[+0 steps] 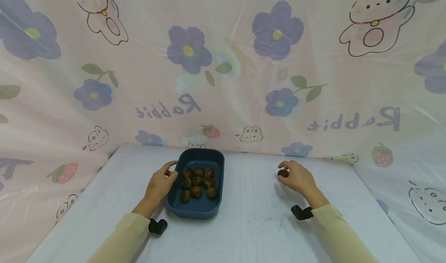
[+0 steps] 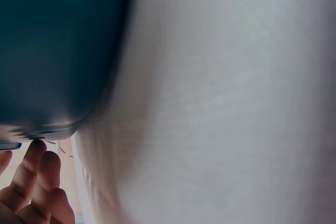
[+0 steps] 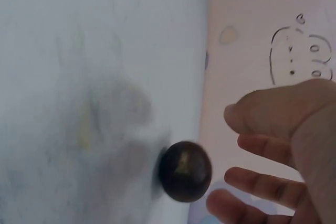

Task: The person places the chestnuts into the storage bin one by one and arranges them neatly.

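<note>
A dark blue rectangular box (image 1: 195, 212) stands on the table with several brown chestnuts (image 1: 196, 181) inside. My left hand (image 1: 160, 183) rests against its left side, thumb and forefinger near the rim. The left wrist view has the box's outer wall (image 2: 58, 51) close up, with a fingertip touching it and other loosely bent fingers below. Over on the right, a single chestnut (image 3: 185, 171) sits on the tabletop. My right hand (image 1: 299, 176) is beside it, thumb and fingers spread apart. In the right wrist view the fingers show a gap from the chestnut and do not close around it.
The white-covered table (image 1: 251, 228) carries faint dark smudges between the arms. Behind it hangs a pink curtain (image 1: 230, 89) printed with flowers, rabbits and strawberries, reaching down to the table's back edge. A small black device (image 1: 301, 212) is worn on each wrist.
</note>
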The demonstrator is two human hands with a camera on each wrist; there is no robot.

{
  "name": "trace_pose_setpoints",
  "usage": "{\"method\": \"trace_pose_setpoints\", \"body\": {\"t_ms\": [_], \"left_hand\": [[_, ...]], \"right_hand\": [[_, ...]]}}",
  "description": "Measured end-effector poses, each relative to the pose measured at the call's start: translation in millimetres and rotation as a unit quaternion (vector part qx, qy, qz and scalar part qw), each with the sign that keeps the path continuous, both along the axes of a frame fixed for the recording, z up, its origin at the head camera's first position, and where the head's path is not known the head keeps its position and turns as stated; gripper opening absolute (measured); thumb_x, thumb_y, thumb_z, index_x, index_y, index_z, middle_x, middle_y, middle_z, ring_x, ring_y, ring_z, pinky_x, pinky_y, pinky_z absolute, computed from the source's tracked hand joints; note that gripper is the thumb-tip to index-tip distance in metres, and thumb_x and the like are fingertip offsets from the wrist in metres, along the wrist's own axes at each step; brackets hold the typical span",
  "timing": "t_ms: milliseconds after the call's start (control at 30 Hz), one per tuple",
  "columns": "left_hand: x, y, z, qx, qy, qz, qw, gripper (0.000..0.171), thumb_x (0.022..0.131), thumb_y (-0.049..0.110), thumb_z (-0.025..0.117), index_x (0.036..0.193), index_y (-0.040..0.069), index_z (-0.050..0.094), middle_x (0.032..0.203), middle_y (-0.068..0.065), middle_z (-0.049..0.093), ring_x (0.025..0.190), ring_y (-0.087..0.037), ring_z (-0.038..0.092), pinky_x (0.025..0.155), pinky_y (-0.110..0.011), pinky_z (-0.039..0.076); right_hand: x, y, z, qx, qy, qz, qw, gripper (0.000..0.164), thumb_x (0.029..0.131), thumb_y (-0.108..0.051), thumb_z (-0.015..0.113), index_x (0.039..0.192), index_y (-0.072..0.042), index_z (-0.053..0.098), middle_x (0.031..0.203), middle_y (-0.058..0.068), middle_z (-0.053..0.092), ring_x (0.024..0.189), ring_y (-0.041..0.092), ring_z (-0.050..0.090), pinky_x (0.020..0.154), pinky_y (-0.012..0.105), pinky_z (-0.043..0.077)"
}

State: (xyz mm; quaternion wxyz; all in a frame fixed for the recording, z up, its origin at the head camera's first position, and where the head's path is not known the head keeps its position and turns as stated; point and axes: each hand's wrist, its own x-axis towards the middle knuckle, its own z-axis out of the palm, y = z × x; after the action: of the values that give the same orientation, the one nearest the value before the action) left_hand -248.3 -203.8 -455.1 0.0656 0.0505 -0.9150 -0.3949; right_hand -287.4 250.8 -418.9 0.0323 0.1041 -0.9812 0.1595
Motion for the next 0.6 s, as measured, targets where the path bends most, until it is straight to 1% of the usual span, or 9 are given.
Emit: {"method": "trace_pose_setpoints", "body": {"t_ms": [167,367,600], "left_hand": [[-0.7,0,-0.7,0.000,-0.003,0.003,1.0000,0.046,0.093,0.034,0.049,0.138,0.029,0.049,0.095,-0.006,0.063,0.078,-0.020,0.054,0.065,-0.030,0.041],[-0.3,0,-1.2,0.002,-0.001,0.003,1.0000,0.045,0.093,0.034,0.050,0.138,0.029,0.050,0.095,-0.006,0.062,0.077,-0.020,0.054,0.064,-0.030,0.041],[-0.6,0,-0.2,0.005,-0.001,0.003,1.0000,0.045,0.093,0.033,0.050,0.138,0.028,0.050,0.096,-0.006,0.062,0.078,-0.020,0.054,0.064,-0.030,0.041]], "right_hand": [[-3.2,8,-5.2,-0.005,-0.017,-0.008,1.000,0.039,0.080,-0.026,0.067,0.116,-0.013,0.066,0.112,0.016,0.063,0.093,0.031,0.061,0.071,0.046,0.049],[-6.5,14,-12.0,-0.004,-0.034,-0.012,0.999,0.043,0.080,-0.027,0.068,0.120,-0.012,0.063,0.111,0.020,0.061,0.092,0.032,0.060,0.069,0.045,0.047],[-12.8,16,-16.2,-0.001,-0.043,-0.009,0.999,0.042,0.081,-0.026,0.069,0.120,-0.011,0.062,0.109,0.017,0.063,0.090,0.030,0.060,0.068,0.044,0.047]]}}
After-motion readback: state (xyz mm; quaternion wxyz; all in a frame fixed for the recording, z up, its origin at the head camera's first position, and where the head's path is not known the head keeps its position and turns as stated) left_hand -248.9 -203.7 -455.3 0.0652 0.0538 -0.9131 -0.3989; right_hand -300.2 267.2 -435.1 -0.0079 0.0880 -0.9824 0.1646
